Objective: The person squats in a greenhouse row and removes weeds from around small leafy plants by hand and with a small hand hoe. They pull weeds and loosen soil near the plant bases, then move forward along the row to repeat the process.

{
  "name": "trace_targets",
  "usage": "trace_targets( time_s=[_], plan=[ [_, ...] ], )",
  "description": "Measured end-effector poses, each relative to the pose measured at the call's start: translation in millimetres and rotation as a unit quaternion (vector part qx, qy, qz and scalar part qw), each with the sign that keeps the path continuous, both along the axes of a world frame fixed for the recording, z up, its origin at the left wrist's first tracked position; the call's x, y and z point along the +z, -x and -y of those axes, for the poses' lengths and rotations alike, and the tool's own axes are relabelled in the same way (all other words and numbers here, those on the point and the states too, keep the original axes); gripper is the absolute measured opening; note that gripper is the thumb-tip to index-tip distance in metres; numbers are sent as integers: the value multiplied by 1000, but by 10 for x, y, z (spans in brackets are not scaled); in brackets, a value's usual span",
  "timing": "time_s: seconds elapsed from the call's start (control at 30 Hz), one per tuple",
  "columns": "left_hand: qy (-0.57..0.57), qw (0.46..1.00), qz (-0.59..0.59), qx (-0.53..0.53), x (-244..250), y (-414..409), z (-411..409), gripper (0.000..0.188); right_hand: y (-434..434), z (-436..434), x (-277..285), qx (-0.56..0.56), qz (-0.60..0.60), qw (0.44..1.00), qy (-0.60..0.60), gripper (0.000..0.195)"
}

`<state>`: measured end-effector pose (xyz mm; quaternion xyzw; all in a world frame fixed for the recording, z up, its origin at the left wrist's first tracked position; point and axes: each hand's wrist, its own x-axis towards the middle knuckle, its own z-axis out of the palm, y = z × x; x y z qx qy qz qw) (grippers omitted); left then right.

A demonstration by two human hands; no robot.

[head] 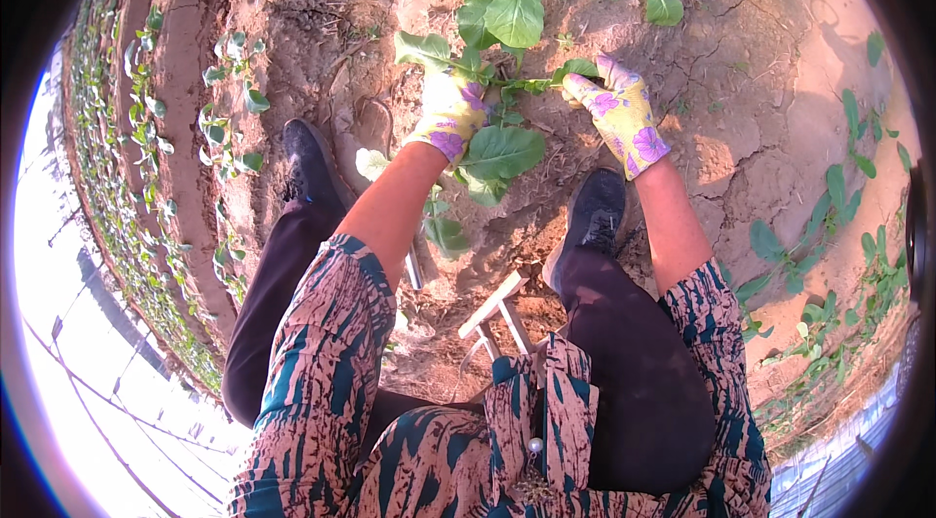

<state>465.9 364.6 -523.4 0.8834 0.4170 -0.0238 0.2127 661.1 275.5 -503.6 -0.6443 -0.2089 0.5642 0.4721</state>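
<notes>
Both my hands wear yellow gloves printed with purple flowers. My left hand [447, 109] is closed around part of a leafy green plant, and leaves stick out above and below it. My right hand [621, 116] pinches the end of a leaf [575, 68] between thumb and fingers. A green leaf stalk [530, 85] stretches sideways from one hand to the other. Beneath my left hand hangs a broad leaf [503, 152]. The left fingertips are hidden by leaves and by the hand itself.
More broad-leaved plants [515, 12] grow just beyond my hands. Low seedling rows [234, 101] run along the left, and others [790, 262] stand at right. My shoes [311, 160] rest on cracked soil. Between my legs are a wooden stool-like frame [497, 306] and a metal rod [414, 269].
</notes>
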Motion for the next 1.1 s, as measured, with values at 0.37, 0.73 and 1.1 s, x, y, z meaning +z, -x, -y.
trace_targets(
  time_s=[0.37,0.73,1.1],
  plan=[
    [-41,998,23,33,250,326,-50,22,-9,64,38,87,102,990,-37,15],
    [-170,982,74,-45,772,197,-291,15,138,134,290,190,201,955,-110,18],
    [-140,925,-124,-332,569,-415,-295,14,145,121,250,196,191,957,-99,24]
  ],
)
